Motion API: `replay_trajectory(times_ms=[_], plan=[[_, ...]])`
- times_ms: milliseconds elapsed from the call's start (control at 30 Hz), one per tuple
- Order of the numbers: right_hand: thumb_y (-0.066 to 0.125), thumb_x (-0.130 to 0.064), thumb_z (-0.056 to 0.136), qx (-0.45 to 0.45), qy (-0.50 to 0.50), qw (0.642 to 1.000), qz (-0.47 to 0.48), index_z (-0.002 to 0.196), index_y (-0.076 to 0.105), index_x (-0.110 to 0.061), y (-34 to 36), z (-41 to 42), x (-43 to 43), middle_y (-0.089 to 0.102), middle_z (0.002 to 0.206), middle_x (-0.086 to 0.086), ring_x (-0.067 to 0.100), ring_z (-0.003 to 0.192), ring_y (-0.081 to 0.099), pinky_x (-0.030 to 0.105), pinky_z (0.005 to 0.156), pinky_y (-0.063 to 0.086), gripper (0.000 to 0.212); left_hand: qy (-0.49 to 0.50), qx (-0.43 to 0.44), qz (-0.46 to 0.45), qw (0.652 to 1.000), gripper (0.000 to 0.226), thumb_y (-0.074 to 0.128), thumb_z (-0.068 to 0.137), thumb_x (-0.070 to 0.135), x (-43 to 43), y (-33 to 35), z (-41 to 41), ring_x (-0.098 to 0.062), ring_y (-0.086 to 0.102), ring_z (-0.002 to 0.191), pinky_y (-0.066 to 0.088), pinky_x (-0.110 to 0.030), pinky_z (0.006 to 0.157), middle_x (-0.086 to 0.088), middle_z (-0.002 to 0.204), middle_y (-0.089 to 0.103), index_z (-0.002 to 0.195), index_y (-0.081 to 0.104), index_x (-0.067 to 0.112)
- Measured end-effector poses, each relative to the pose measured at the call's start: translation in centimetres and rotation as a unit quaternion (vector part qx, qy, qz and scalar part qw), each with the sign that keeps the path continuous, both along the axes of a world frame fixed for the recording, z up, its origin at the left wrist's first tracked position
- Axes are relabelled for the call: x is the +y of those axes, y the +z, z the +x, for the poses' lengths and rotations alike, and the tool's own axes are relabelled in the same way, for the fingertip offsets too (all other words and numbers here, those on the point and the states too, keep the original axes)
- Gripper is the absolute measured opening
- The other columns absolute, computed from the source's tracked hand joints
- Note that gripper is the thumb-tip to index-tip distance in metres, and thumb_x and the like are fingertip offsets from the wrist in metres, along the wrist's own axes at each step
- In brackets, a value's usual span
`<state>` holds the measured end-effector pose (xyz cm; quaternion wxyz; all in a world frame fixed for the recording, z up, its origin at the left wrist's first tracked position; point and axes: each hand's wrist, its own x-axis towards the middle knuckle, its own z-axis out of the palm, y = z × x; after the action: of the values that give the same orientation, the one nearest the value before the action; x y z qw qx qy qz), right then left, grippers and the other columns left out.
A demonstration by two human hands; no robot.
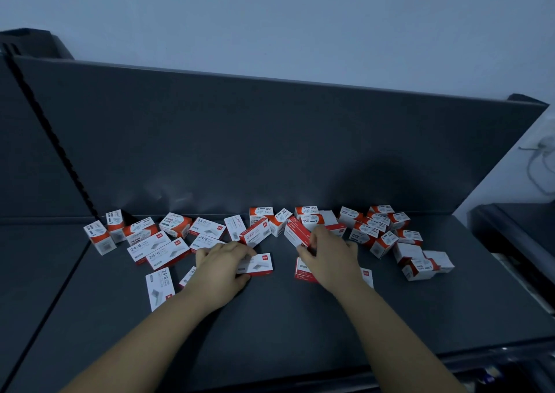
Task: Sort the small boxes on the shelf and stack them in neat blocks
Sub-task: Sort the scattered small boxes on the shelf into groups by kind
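We judge the sorting barely begun: our left hand (222,268) grips a flat box (259,265), our right hand (329,257) pinches a red box (295,232), and the other boxes (168,254) lie jumbled beyond and beside both hands on the shelf (300,332), unstacked.

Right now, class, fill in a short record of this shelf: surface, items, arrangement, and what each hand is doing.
Surface: dark shelf, upright back panel
Items: flat boxes in the middle, squarer boxes towards both ends
Arrangement: scattered, no neat blocks yet
Left hand: grips a white flat box
Right hand: grips a tilted red-sided box
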<state>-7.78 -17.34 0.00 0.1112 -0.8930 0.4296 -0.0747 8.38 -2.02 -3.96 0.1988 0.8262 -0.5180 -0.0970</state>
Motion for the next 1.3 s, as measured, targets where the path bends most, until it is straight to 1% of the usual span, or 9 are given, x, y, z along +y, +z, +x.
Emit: replay_trajectory(times_ms=[100,200,400,567,733,900,1067,1167,1300], plan=[[0.052,-0.046,0.096,0.022,-0.028,0.999,-0.005,0.117,0.045,-0.023,-0.4,1.1,-0.1,0.061,0.12,-0.002,0.018,0.113,0.059,0.043,0.1,0.04,0.032,-0.013,0.026,-0.002,1.0,0.044,0.065,0.087,0.034,0.0,0.1,0.6,-0.007,0.042,0.124,0.024,-0.032,0.099,0.02,0.13,0.05,0.128,0.05,0.039],[0.055,-0.038,0.096,0.012,-0.046,0.999,0.019,0.119,0.045,-0.024,-0.7,1.7,-0.2,0.061,0.124,-0.001,0.02,0.116,0.059,0.042,0.1,0.041,0.029,-0.017,0.051,-0.017,0.998,0.048,0.069,0.085,0.031,0.0,-0.1,1.0,-0.007,0.044,0.125,0.026,-0.031,0.101,0.016,0.132,0.05,0.13,0.051,0.035],[0.057,-0.029,0.097,-0.059,-0.052,0.996,-0.039,0.113,0.057,-0.027,0.2,1.5,0.1,0.068,0.109,-0.006,0.015,0.106,0.061,0.037,0.099,0.033,0.017,-0.022,0.076,-0.031,0.996,0.059,0.074,0.081,0.029,0.1,-0.1,1.5,-0.006,0.048,0.122,0.033,-0.032,0.107,0.015,0.13,0.05,0.134,0.047,0.034],[0.06,-0.021,0.093,-0.149,0.054,0.986,-0.046,0.111,0.064,-0.029,1.0,1.1,1.1,0.064,0.104,-0.013,0.008,0.103,0.05,0.032,0.096,0.018,0.02,-0.018,0.108,-0.039,0.993,0.076,0.078,0.077,0.026,0.3,0.0,1.7,-0.007,0.051,0.116,0.042,-0.032,0.103,0.012,0.127,0.053,0.141,0.038,0.034],[0.052,-0.025,0.098,-0.082,0.127,0.987,0.051,0.111,0.063,-0.03,0.0,2.2,2.8,0.059,0.102,-0.015,0.008,0.104,0.044,0.033,0.094,0.018,0.018,-0.048,0.128,-0.063,0.989,0.078,0.079,0.074,0.021,0.4,0.1,1.7,-0.001,0.049,0.115,0.04,-0.017,0.096,0.015,0.13,0.052,0.141,0.04,0.033],[0.048,-0.031,0.1,-0.061,0.133,0.989,0.011,0.116,0.063,-0.033,-1.3,2.6,3.5,0.062,0.11,-0.013,0.012,0.113,0.046,0.036,0.095,0.018,0.022,-0.074,0.12,-0.067,0.988,0.061,0.078,0.076,0.026,0.4,-0.1,2.0,-0.002,0.051,0.114,0.043,-0.021,0.096,0.013,0.125,0.055,0.132,0.053,0.032],[0.046,-0.047,0.096,-0.021,0.159,0.987,-0.008,0.122,0.06,-0.035,-1.6,2.4,3.6,0.059,0.118,-0.015,0.01,0.12,0.042,0.039,0.101,0.016,0.033,-0.09,0.09,-0.056,0.99,0.04,0.07,0.078,0.034,0.3,-0.3,2.0,-0.003,0.053,0.11,0.044,-0.037,0.1,0.016,0.119,0.057,0.118,0.062,0.032],[0.051,-0.058,0.089,0.01,0.185,0.983,-0.003,0.125,0.056,-0.035,-1.7,2.1,3.5,0.059,0.118,-0.015,0.011,0.12,0.042,0.039,0.103,0.016,0.044,-0.091,0.071,-0.052,0.992,0.043,0.064,0.079,0.038,0.2,-0.6,2.0,-0.005,0.054,0.109,0.04,-0.035,0.098,0.014,0.114,0.06,0.121,0.062,0.034],[0.056,-0.051,0.09,0.056,0.197,0.979,-0.019,0.136,0.047,-0.034,-1.5,2.0,3.3,0.053,0.129,-0.012,0.013,0.127,0.038,0.043,0.109,0.014,0.05,-0.082,0.011,-0.02,0.996,0.062,0.05,0.077,0.057,0.1,-0.4,1.8,-0.009,0.048,0.117,0.026,-0.03,0.093,0.016,0.121,0.057,0.135,0.052,0.036]])
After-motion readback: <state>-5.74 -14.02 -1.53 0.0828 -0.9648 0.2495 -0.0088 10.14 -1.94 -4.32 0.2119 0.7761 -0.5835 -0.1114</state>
